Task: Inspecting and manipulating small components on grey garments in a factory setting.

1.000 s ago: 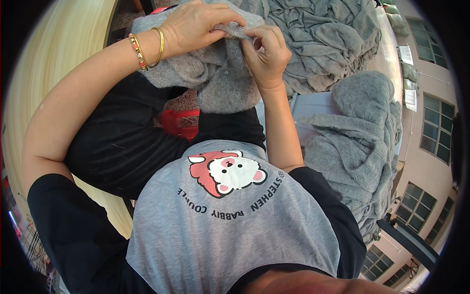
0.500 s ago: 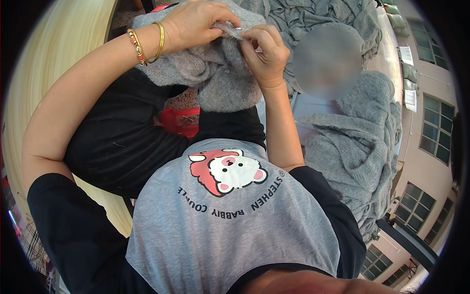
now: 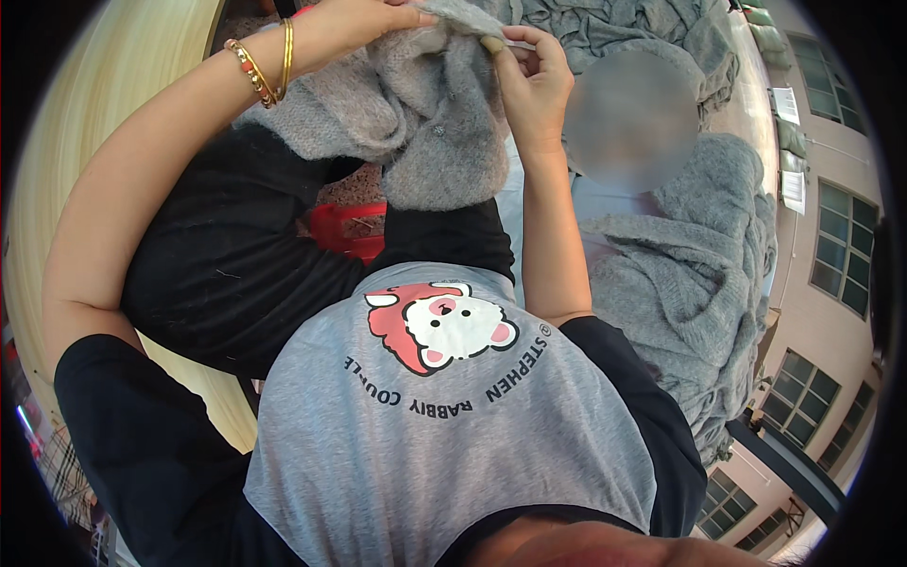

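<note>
A fuzzy grey knitted garment [image 3: 444, 161] hangs in folds over my knees, with a small shiny spot on its front. My left hand [image 3: 354, 28], with gold-coloured bangles at the wrist, is closed on the garment's upper edge; its fingers are partly cut off by the top of the picture. To its right, my right hand [image 3: 536, 90] pinches the same edge between thumb and forefinger. A short strip of knit lies stretched between the two hands.
More grey knitwear [image 3: 680, 274] is heaped on my right, and another pile [image 3: 586, 24] lies beyond my right hand. A pale wooden tabletop [image 3: 113, 104] runs along my left. Something red, like a stool [image 3: 350, 231], shows between my legs. A windowed building [image 3: 822, 236] stands far right.
Both hands have moved farther away from me, lifting the garment's edge. My right hand has also shifted right, so the strip between my hands is longer.
</note>
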`<state>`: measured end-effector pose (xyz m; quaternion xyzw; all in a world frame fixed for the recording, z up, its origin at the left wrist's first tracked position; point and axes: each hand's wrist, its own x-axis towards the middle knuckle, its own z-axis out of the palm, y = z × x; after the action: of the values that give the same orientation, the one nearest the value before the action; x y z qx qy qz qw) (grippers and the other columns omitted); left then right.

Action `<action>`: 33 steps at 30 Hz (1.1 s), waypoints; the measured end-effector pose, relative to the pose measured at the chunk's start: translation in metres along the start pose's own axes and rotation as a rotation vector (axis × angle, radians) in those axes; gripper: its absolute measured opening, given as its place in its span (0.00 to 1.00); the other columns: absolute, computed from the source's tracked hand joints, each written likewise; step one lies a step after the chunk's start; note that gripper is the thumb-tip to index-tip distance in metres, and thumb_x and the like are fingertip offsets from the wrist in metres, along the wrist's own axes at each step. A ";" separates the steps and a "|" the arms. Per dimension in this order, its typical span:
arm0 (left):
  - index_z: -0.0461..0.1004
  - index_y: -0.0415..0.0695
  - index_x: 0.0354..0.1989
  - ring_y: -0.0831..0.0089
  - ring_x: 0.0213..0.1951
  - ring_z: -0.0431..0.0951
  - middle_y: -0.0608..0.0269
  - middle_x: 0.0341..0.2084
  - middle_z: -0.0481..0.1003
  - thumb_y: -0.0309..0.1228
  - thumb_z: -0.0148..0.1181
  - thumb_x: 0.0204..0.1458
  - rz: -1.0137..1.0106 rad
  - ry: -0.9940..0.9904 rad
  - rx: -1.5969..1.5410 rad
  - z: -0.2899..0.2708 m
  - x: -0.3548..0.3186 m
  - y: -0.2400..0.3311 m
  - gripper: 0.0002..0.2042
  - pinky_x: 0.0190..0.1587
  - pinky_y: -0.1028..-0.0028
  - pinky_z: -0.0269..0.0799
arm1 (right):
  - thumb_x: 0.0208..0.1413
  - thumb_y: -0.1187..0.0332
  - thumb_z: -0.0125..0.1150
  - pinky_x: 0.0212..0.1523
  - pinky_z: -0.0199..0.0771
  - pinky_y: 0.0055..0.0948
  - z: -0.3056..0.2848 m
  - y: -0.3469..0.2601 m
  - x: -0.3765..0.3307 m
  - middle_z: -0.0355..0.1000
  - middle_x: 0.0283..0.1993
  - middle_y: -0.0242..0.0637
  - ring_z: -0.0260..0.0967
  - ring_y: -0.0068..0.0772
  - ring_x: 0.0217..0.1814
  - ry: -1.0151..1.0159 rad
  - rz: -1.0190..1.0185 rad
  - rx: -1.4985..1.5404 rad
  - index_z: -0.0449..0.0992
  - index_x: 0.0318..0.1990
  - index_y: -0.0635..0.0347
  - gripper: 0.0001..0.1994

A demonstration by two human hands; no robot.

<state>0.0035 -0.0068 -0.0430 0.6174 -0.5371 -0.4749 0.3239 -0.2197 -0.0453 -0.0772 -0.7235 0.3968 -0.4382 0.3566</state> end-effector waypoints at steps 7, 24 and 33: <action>0.75 0.42 0.24 0.87 0.16 0.59 0.77 0.13 0.65 0.35 0.57 0.57 0.023 -0.031 -0.222 0.003 -0.001 -0.003 0.12 0.18 0.82 0.53 | 0.39 0.74 0.68 0.33 0.71 0.29 0.005 -0.004 -0.044 0.68 0.38 0.36 0.69 0.34 0.34 -0.078 -0.502 -0.423 0.79 0.39 0.54 0.15; 0.75 0.40 0.34 0.87 0.24 0.68 0.73 0.24 0.73 0.27 0.57 0.55 0.078 -0.109 -0.176 -0.008 -0.016 0.023 0.04 0.26 0.84 0.64 | 0.54 0.75 0.60 0.45 0.68 0.19 -0.025 -0.015 -0.035 0.75 0.46 0.32 0.70 0.21 0.45 -0.412 0.159 0.224 0.76 0.49 0.61 0.14; 0.77 0.42 0.40 0.90 0.31 0.68 0.77 0.29 0.74 0.34 0.58 0.56 0.074 -0.203 -0.206 0.001 -0.018 0.023 0.09 0.36 0.86 0.63 | 0.57 0.73 0.58 0.45 0.68 0.18 -0.032 -0.008 -0.029 0.74 0.44 0.30 0.68 0.17 0.45 -0.350 0.030 0.364 0.76 0.47 0.64 0.11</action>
<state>-0.0049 0.0059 -0.0181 0.5093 -0.5380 -0.5751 0.3470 -0.2554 -0.0216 -0.0690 -0.7063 0.2543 -0.3654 0.5505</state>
